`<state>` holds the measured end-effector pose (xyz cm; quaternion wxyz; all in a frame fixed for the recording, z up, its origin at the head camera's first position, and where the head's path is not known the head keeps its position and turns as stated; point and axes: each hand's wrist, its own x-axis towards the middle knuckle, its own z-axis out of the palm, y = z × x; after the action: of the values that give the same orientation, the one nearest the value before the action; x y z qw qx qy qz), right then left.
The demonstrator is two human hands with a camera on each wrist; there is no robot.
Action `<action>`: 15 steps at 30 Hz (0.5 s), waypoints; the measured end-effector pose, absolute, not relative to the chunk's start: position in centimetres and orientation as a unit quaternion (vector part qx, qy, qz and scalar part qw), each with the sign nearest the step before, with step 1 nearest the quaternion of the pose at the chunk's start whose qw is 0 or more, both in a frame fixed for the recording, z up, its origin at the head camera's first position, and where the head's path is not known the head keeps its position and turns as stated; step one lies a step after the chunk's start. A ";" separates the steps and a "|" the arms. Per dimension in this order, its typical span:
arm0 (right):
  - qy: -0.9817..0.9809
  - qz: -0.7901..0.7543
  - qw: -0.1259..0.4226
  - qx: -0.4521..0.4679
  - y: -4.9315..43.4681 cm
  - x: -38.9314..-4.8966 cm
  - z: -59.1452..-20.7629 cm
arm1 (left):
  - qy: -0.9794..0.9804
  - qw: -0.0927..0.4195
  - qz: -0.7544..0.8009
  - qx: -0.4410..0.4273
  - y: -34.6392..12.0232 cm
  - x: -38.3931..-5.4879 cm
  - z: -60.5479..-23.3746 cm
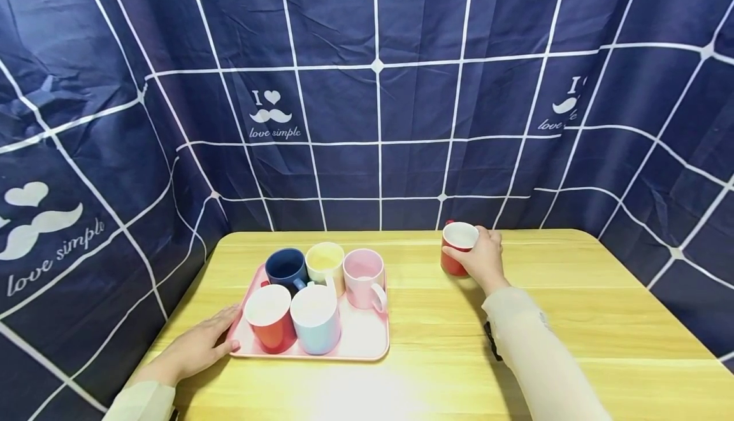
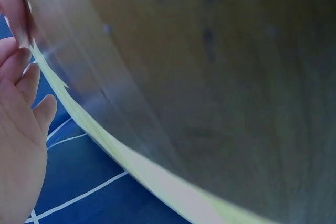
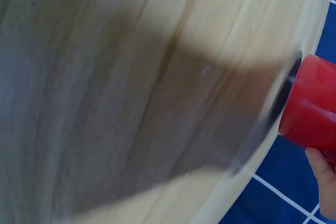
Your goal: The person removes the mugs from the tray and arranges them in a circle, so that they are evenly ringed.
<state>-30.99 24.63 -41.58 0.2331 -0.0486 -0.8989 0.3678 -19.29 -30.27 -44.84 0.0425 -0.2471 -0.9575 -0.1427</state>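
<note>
My right hand [image 1: 486,258] grips a red mug [image 1: 452,262] with a white inside at the table's back right. The mug's handle points to the back. In the right wrist view the red mug [image 3: 315,103] is close to the table top; whether its base touches is unclear. My left hand [image 1: 197,346] rests against the left edge of a pink tray [image 1: 367,338], its fingers extended. On the tray stand several mugs: navy [image 1: 285,267], yellow [image 1: 327,260] and pink [image 1: 364,278] behind, orange-red [image 1: 272,328] and light blue [image 1: 316,328] in front.
The light wooden table [image 1: 424,344] has rounded back corners. Dark blue curtains [image 1: 413,109] with white lines hang behind it and at both sides. A bright glare lies on the table in front of the tray.
</note>
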 end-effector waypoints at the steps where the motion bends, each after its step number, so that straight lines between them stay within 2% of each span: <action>1: -0.899 0.367 0.232 -0.051 24.6 -31.0 -41.6 | -0.958 0.042 -0.143 -0.247 -30.3 -19.3 -44.8; 15: -0.899 0.380 0.206 -0.064 24.1 -31.1 -42.1 | -0.961 0.026 -0.142 -0.236 -30.2 -19.3 -44.8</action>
<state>-31.07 24.14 -42.11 0.2057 -0.0644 -0.8994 0.3804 -19.31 -30.22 -44.79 0.0259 -0.2364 -0.9609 -0.1416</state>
